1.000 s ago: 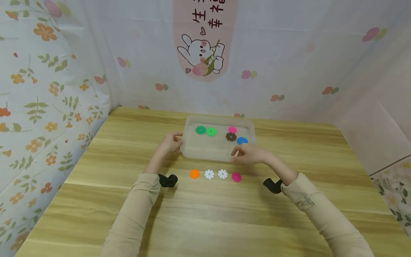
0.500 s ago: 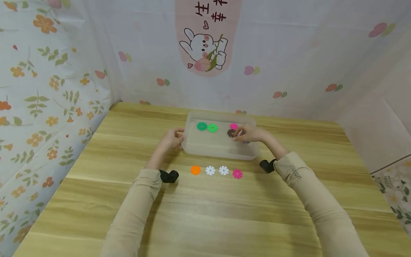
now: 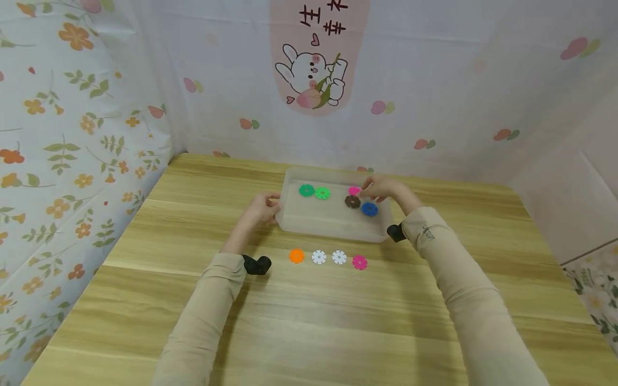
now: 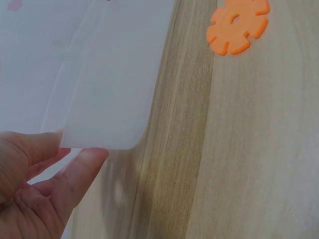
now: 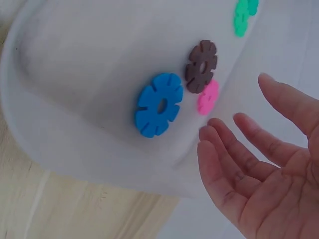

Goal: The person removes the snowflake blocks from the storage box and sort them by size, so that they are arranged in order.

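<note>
A frosted plastic tray [image 3: 333, 230] holds several slotted plastic discs. Inside it, a dark green disc [image 3: 306, 190] and a light green disc [image 3: 322, 193] lie together on the left. Toward the right end are a pink disc [image 3: 354, 190], a brown disc [image 5: 201, 66] and a blue disc [image 5: 159, 104]. My left hand [image 3: 260, 210] pinches the tray's left edge between thumb and fingers. Over the tray's back right part, my right hand [image 3: 383, 187] hovers with its fingers loosely bent and nothing in them, close to the pink disc.
In front of the tray, a row on the wooden table [image 3: 309, 321] has an orange disc [image 3: 296, 256], two white discs [image 3: 318, 257] and a magenta disc [image 3: 359, 262]. A patterned cloth [image 3: 217, 80] hangs behind the table, and a floral one on the left.
My right hand has left the tray's front rim, passed over the blue disc and moved to the back right, uncovering that disc. The left hand stays at the tray's left edge.
</note>
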### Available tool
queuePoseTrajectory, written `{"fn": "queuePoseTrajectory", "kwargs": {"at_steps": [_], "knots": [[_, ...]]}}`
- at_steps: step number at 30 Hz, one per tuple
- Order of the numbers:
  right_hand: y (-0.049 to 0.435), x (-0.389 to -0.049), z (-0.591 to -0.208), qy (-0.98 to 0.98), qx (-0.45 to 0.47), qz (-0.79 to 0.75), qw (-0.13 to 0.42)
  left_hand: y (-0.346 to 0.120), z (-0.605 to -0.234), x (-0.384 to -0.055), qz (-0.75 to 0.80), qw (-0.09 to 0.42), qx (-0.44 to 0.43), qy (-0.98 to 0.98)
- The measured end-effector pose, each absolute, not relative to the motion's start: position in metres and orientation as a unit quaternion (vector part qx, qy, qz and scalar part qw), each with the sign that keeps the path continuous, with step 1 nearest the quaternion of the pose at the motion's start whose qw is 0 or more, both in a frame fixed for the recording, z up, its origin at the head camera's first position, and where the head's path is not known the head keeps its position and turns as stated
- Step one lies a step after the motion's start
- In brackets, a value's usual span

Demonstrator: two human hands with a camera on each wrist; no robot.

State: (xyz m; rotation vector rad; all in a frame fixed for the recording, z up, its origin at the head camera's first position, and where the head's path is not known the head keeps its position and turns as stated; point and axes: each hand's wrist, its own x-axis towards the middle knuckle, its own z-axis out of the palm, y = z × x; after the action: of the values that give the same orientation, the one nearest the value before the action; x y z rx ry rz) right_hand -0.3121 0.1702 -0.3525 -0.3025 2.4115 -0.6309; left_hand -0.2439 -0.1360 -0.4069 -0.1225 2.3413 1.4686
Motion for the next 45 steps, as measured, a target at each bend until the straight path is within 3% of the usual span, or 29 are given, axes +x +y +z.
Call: {"fn": "queuePoseTrajectory", "kwargs": {"at_steps": [7, 15, 20, 27, 36, 45], "knots": [[0.168, -0.327, -0.361, 0.923, -0.084, -0.221, 0.305, -0.136, -0.406, -0.242, 0.516, 0.179, -0.043, 0.836], [0.191, -0.388, -0.418, 0.921, -0.106, -0.235, 0.294, -0.138, -0.407, -0.241, 0.521, 0.173, -0.048, 0.835], [0.179, -0.372, -0.402, 0.925, -0.082, -0.214, 0.302, -0.138, -0.408, -0.24, 0.52, 0.172, -0.049, 0.836], [0.204, -0.425, -0.464, 0.937, -0.09, -0.205, 0.268, -0.136, -0.411, -0.239, 0.523, 0.167, -0.043, 0.835], [0.151, -0.33, -0.37, 0.939, -0.045, -0.204, 0.275, -0.137, -0.412, -0.238, 0.53, 0.171, -0.047, 0.829], [0.139, -0.319, -0.368, 0.949, -0.015, -0.165, 0.268, -0.138, -0.41, -0.241, 0.528, 0.176, -0.038, 0.83]]}}
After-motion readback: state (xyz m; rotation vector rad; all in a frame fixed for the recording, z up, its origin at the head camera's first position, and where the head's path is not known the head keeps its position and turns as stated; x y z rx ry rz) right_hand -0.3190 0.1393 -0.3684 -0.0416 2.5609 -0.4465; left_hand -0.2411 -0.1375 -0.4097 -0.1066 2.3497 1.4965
